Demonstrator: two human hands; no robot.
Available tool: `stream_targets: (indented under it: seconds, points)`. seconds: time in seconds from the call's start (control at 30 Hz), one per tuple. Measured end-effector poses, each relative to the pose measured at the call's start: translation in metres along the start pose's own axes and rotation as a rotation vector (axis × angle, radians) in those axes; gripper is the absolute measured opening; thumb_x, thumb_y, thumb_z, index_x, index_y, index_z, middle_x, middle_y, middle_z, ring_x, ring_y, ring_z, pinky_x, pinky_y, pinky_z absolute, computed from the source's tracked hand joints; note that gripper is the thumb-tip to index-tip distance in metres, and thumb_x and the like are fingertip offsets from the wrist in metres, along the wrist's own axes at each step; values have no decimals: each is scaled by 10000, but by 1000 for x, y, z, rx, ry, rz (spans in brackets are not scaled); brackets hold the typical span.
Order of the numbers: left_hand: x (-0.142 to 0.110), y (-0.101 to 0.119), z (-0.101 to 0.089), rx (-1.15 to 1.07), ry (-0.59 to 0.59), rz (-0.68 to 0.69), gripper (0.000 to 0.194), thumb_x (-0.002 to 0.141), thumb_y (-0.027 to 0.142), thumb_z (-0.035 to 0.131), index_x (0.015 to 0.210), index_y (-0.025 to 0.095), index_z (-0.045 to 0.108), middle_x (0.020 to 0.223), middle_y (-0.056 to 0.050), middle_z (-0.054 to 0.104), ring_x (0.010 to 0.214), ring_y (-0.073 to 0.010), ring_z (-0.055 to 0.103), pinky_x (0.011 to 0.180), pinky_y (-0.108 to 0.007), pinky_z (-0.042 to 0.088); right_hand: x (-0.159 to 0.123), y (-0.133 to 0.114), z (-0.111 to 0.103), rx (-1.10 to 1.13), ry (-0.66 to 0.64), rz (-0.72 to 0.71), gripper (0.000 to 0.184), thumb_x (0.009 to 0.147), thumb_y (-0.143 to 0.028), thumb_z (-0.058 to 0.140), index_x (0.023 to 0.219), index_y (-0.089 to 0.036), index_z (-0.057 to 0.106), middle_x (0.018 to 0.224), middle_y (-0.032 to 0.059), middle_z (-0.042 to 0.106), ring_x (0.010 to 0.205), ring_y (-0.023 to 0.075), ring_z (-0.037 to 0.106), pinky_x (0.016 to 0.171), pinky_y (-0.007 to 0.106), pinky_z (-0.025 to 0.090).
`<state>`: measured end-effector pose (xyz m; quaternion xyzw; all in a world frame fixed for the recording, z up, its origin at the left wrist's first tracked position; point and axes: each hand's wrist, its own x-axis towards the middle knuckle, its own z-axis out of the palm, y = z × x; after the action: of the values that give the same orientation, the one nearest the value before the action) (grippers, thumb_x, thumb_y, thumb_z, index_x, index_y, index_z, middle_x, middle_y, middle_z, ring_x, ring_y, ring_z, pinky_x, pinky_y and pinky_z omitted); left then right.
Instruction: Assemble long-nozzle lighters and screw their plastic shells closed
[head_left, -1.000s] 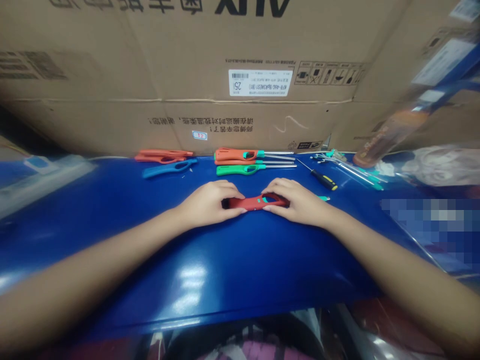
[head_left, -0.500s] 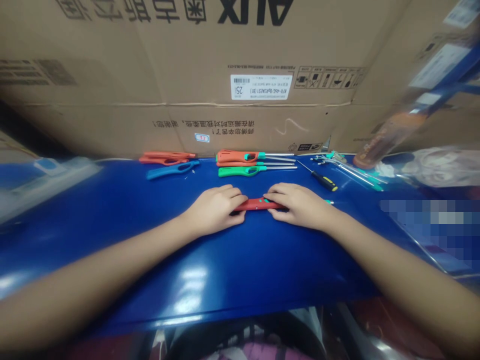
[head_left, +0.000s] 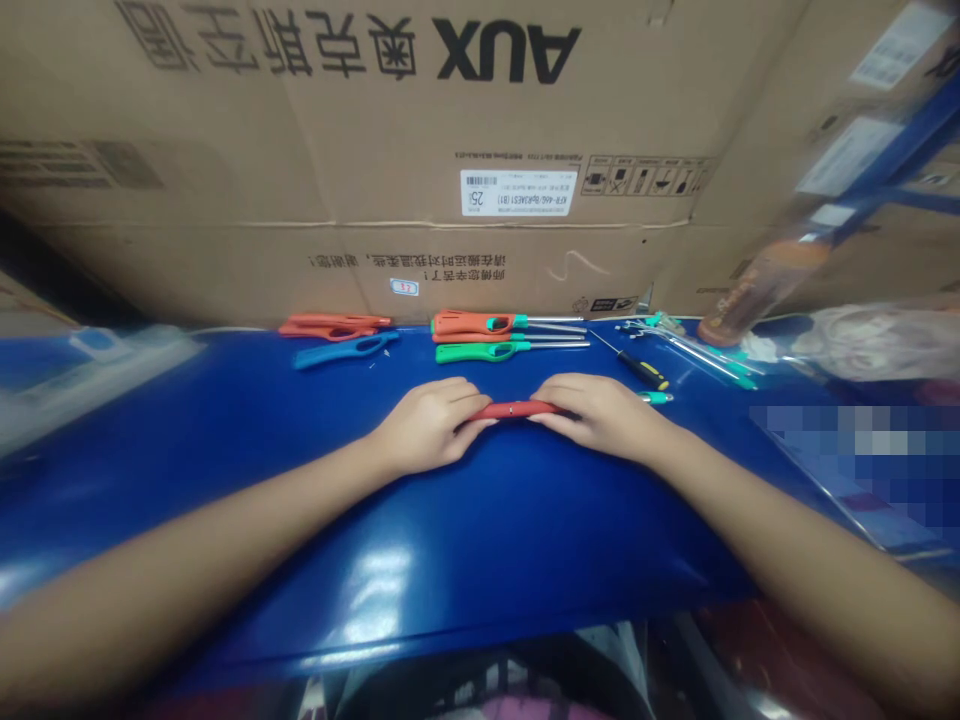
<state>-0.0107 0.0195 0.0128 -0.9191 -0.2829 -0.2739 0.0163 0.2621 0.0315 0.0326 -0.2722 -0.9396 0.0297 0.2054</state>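
Observation:
A red long-necked lighter [head_left: 511, 410] lies level between my two hands, low over the blue table. My left hand [head_left: 433, 425] is closed on its left end. Closed round its right part is my right hand [head_left: 592, 418], which hides much of the body. A teal piece with a metal end [head_left: 656, 398] shows past the right wrist; its join to the lighter is hidden. Just beyond my hands lie a green lighter [head_left: 472, 352] and orange lighters [head_left: 474, 325] with metal tubes. A black-and-yellow screwdriver [head_left: 641, 370] rests beyond my right hand.
Orange casings [head_left: 330, 326] and a blue casing [head_left: 341, 350] lie at the back left. Metal tubes with teal parts [head_left: 694, 352], a bottle [head_left: 761, 290] and a clear bag [head_left: 874, 340] are at the right. A large cardboard box [head_left: 360, 150] stands along the back of the blue table [head_left: 525, 540].
The lighter has turned in my fingers: its teal part no longer shows between my hands, and its narrow seam side faces me. The view has tilted slightly upward.

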Motion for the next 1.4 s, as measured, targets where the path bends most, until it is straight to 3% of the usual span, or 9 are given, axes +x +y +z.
stream_targets:
  seconds: [0.3, 0.5, 0.6, 0.67, 0.77, 0.87, 0.97, 1.17, 1.4]
  points:
    - [4, 7, -3, -306, -14, -236, 285, 977, 373, 559, 950, 136, 714, 844, -81, 686, 746, -181, 589, 696, -298, 471, -6, 0, -23, -133, 70, 51, 170, 995, -298, 522, 968, -178, 640, 870, 67, 678, 768, 197, 632, 659, 304, 468]
    - [22, 32, -11, -1438, -142, -1078, 254, 935, 308, 546, 807, 107, 632, 651, -34, 571, 515, -91, 477, 484, -194, 372, -4, -6, -24, -32, 110, 51, 290, 976, -414, 578, 1150, -186, 621, 1070, 87, 707, 941, 206, 669, 794, 301, 500]
    - [27, 42, -14, -1718, -185, -1271, 214, 927, 212, 475, 824, 92, 619, 593, -9, 505, 438, -58, 380, 412, -160, 284, -3, -10, -19, -23, -25, -17, 331, 963, -445, 599, 1190, -204, 611, 1122, 75, 701, 971, 204, 675, 750, 285, 484]
    - [27, 45, -15, -1657, -164, -1183, 231, 938, 229, 462, 925, 91, 647, 580, 0, 505, 417, -60, 369, 389, -158, 252, -3, -11, -15, -20, -92, -28, 217, 997, -367, 546, 1121, -210, 628, 1060, 52, 709, 899, 177, 677, 690, 267, 455]
    - [22, 43, -14, -1332, -132, -900, 309, 966, 352, 492, 1131, 149, 658, 663, -6, 588, 453, -93, 465, 400, -186, 327, -3, -12, -11, -1, -108, 4, 206, 1010, -354, 513, 1081, -200, 631, 987, 38, 703, 800, 150, 654, 645, 253, 426]
    - [14, 38, -12, -832, -93, -524, 303, 936, 402, 615, 1145, 201, 704, 898, -42, 690, 717, -148, 629, 631, -253, 512, -2, -13, -10, -10, -96, -11, 231, 1018, -374, 496, 1059, -196, 638, 976, 37, 696, 774, 142, 635, 649, 253, 419]
    - [8, 33, -9, -518, -51, -216, 281, 957, 337, 626, 1195, 221, 719, 1022, -55, 702, 902, -165, 654, 817, -274, 517, -2, -16, -10, -23, -93, -63, 261, 1016, -400, 497, 1040, -189, 649, 999, 50, 696, 781, 145, 631, 647, 254, 410]
    - [4, 27, -2, -476, -43, -82, 269, 990, 307, 590, 1190, 174, 710, 992, -64, 713, 879, -155, 669, 807, -251, 534, -3, -23, -6, 14, -61, -71, 305, 1037, -371, 456, 933, -181, 672, 876, 31, 696, 692, 127, 604, 616, 250, 391]
    - [6, 8, -3, -403, -56, -67, 292, 1013, 300, 542, 1246, 184, 675, 1056, -76, 701, 936, -171, 666, 860, -275, 526, -1, -8, -11, 28, -65, 85, 282, 999, -422, 551, 1116, -213, 701, 976, 38, 751, 851, 169, 693, 705, 261, 450]
